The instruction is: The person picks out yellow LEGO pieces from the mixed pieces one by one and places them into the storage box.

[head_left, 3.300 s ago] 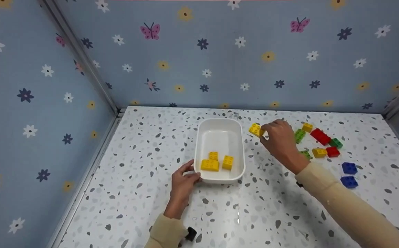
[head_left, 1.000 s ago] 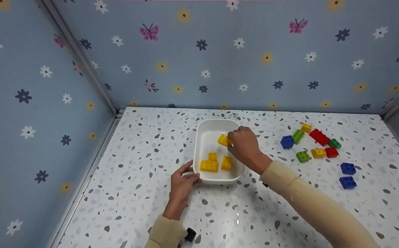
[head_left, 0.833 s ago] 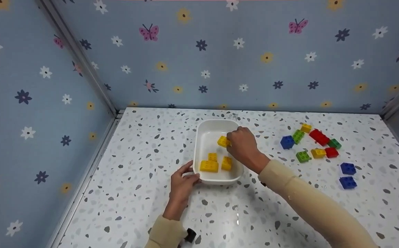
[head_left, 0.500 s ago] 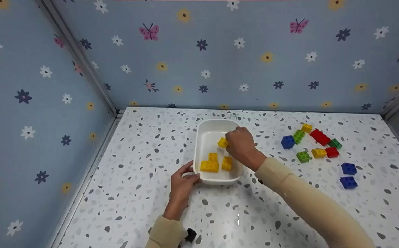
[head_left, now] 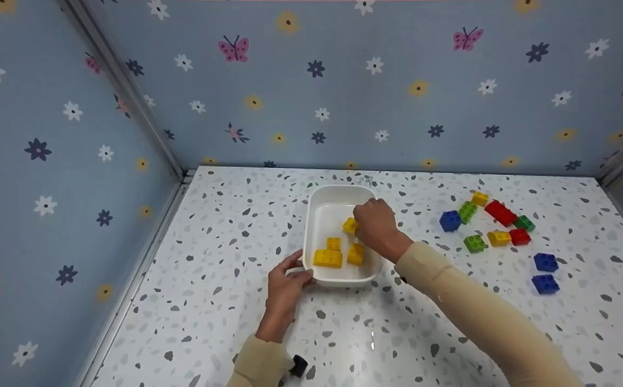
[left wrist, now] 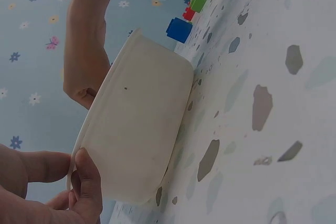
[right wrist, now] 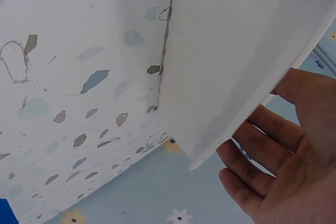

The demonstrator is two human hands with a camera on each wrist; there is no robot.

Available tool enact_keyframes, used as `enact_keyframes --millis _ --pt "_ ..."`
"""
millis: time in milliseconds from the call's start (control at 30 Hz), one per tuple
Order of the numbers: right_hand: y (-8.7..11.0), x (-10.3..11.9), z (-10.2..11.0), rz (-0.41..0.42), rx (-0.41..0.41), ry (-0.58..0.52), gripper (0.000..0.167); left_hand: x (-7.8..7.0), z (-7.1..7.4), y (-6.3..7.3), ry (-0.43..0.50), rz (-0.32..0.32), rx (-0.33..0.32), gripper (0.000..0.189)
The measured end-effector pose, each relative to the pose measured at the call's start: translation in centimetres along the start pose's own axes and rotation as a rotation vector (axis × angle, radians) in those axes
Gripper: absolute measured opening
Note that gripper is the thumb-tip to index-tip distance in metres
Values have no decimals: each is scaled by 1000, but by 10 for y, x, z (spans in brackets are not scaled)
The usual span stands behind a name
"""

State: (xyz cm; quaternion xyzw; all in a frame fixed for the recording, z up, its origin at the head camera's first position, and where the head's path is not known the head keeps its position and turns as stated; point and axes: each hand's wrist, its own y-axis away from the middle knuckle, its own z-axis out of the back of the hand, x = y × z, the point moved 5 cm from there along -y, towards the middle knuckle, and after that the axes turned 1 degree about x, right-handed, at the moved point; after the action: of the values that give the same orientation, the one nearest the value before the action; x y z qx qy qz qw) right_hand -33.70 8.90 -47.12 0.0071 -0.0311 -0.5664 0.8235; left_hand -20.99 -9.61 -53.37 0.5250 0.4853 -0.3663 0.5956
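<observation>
Inside the white tub (head_left: 343, 281) on the tabletop (head_left: 236, 236), our right hand (head_left: 378, 228) grips a yellow building brick (head_left: 349, 226) near three other yellow bricks (head_left: 328, 258); our left hand (head_left: 284, 285) pinches the tub's near left corner. We seem to be setting the gripped brick down; the next move likely calls for a clean release.
</observation>
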Motion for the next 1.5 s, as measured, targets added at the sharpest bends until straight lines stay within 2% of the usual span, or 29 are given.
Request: enact_keyframes --millis 367,833,1100,1333,1500 --pt "-4 -1 -12 -25 29 48 29 1 1 -3 35 -26 0 55" --pt "-5 2 -20 -30 88 75 35 3 2 -3 23 -12 -3 56" --pt "-5 2 -21 -25 89 57 33 2 1 -2 29 -6 -1 57" --pt "-5 3 -20 -2 54 76 28 3 1 -4 46 -6 2 56" --pt "-5 1 -20 -18 80 72 28 3 1 -3 29 -3 -2 56"
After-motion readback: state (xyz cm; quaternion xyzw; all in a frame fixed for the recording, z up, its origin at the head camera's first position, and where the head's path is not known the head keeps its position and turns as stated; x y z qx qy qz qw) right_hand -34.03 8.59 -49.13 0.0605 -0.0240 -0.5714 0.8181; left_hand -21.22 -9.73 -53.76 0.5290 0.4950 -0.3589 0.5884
